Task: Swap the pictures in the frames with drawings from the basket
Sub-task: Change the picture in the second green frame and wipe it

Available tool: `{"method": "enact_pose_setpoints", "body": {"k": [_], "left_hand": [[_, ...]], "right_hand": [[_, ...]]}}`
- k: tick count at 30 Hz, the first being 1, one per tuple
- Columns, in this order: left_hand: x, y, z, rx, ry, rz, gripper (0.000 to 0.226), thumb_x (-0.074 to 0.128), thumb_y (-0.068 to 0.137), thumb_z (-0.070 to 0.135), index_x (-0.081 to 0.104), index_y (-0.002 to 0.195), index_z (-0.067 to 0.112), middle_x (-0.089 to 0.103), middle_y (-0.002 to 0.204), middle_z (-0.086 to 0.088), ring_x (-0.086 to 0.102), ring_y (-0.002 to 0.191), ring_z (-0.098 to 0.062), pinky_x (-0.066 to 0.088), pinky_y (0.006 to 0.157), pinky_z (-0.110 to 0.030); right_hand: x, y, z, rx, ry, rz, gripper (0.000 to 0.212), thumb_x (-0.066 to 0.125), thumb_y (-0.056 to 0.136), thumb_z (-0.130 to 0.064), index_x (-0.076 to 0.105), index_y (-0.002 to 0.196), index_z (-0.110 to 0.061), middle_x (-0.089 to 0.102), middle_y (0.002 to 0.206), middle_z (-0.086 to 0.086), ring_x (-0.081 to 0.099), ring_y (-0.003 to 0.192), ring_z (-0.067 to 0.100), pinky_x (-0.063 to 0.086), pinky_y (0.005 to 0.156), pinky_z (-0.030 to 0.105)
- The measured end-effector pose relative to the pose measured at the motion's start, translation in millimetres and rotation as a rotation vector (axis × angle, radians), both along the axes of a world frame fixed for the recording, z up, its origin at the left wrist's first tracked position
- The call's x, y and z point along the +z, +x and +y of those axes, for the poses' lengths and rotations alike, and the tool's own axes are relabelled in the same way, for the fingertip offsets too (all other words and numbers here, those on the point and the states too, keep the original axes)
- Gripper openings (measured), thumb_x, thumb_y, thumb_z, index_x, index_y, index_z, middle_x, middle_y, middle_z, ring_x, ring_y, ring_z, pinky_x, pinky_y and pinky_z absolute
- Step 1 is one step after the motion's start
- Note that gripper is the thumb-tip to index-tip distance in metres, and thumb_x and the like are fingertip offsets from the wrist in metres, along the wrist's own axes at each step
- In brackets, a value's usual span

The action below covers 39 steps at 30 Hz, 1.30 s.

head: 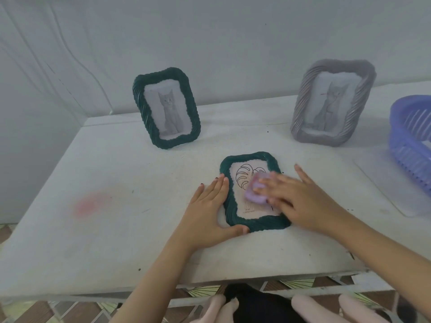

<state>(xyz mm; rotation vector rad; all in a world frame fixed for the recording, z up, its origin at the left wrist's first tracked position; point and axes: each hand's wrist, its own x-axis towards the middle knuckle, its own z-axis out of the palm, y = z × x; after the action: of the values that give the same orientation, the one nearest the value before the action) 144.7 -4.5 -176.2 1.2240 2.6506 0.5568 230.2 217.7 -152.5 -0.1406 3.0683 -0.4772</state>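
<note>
A dark green frame (229,206) lies flat on the white table (116,183) near the front edge, holding a line drawing of a leaf (245,177). My left hand (207,206) presses flat against the frame's left side, thumb at its bottom edge. My right hand (296,197) rests over the frame's right half and presses a small purple cloth (254,194) on the drawing. A second green frame (166,108) stands upright behind, showing a cat picture. A grey frame (332,103) stands at the back right with another cat picture.
A purple plastic basket (408,136) sits at the right edge on a clear sheet (384,183). A pink stain (91,203) marks the table at the left. A white wall stands close behind the frames.
</note>
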Motion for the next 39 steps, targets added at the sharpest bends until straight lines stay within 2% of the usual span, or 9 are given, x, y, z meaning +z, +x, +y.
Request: {"method": "enact_pose_setpoints", "body": {"k": [5,11,14,16,23,27,31,36,39], "left_hand": [[-1,1,1,0.007,0.006,0.004,0.113,0.034,0.062,0.084,-0.006,0.147,0.022,-0.015,0.149,0.015,-0.009,0.14,0.002,-0.011,0.114,-0.024],[0,1,1,0.021,0.0,0.022,0.114,0.032,0.059,0.085,-0.004,0.147,0.023,-0.014,0.149,0.016,-0.007,0.14,0.002,-0.011,0.113,-0.021],[0,1,0,0.015,-0.003,0.013,0.114,0.034,0.06,0.084,-0.005,0.147,0.023,-0.013,0.151,0.015,-0.009,0.14,0.002,-0.01,0.114,-0.023],[0,0,0,0.008,-0.008,0.01,0.113,0.035,0.061,0.084,-0.006,0.147,0.023,-0.012,0.151,0.014,-0.009,0.14,0.002,-0.01,0.115,-0.024],[2,3,1,0.008,-0.021,0.025,0.11,0.033,0.064,0.084,-0.009,0.147,0.025,-0.015,0.15,0.016,-0.013,0.138,0.004,-0.013,0.113,-0.022],[2,3,0,0.01,-0.034,0.029,0.11,0.033,0.064,0.085,-0.011,0.146,0.026,-0.016,0.15,0.017,-0.015,0.137,0.005,-0.014,0.112,-0.021],[2,4,0,0.024,-0.024,0.018,0.109,0.035,0.065,0.083,-0.011,0.146,0.026,-0.015,0.15,0.017,-0.013,0.138,0.004,-0.014,0.112,-0.021],[2,3,1,0.022,-0.011,-0.003,0.11,0.034,0.063,0.086,-0.012,0.145,0.029,-0.015,0.15,0.017,-0.014,0.139,0.003,-0.015,0.112,-0.02],[0,4,0,0.061,-0.012,-0.04,0.111,0.035,0.06,0.087,-0.014,0.145,0.034,-0.019,0.151,0.01,-0.023,0.139,-0.005,-0.019,0.11,-0.022]], "right_hand": [[0,-47,-7,-0.092,0.017,0.006,0.041,0.031,0.1,-0.031,0.032,0.14,-0.035,0.026,0.152,-0.012,0.01,0.144,0.012,-0.006,0.115,0.043],[4,11,-35,0.065,-0.095,-0.043,0.042,0.029,0.098,-0.035,0.035,0.14,-0.034,0.025,0.149,-0.018,0.003,0.137,-0.006,-0.011,0.113,0.029],[15,30,-17,0.095,-0.016,-0.104,0.05,0.014,0.091,-0.051,0.033,0.136,-0.044,0.016,0.142,-0.03,-0.001,0.135,-0.009,-0.017,0.111,0.033],[19,26,-3,0.07,0.023,-0.152,0.039,0.023,0.095,-0.046,0.036,0.132,-0.048,0.012,0.137,-0.033,-0.002,0.133,-0.009,-0.02,0.111,0.038],[7,-19,17,-0.111,-0.017,-0.018,0.038,0.032,0.099,-0.029,0.041,0.135,-0.038,0.026,0.15,-0.014,0.015,0.143,0.012,-0.002,0.115,0.044],[0,-28,19,-0.308,-0.194,0.174,0.038,0.035,0.098,-0.019,0.047,0.133,-0.025,0.035,0.149,0.0,0.03,0.139,0.024,0.012,0.114,0.047],[-7,-12,24,-0.58,-0.007,0.41,0.035,0.04,0.095,-0.01,0.052,0.129,-0.011,0.047,0.14,0.011,0.035,0.136,0.024,-0.003,0.11,0.055],[-18,13,18,-0.678,0.211,0.195,0.04,0.032,0.093,-0.021,0.051,0.126,-0.008,0.057,0.127,0.013,0.037,0.131,0.032,-0.005,0.107,0.064],[-17,18,0,-0.604,0.088,0.259,0.049,0.029,0.091,-0.03,0.045,0.134,-0.012,0.06,0.123,0.01,0.039,0.131,0.028,-0.007,0.11,0.057]]}}
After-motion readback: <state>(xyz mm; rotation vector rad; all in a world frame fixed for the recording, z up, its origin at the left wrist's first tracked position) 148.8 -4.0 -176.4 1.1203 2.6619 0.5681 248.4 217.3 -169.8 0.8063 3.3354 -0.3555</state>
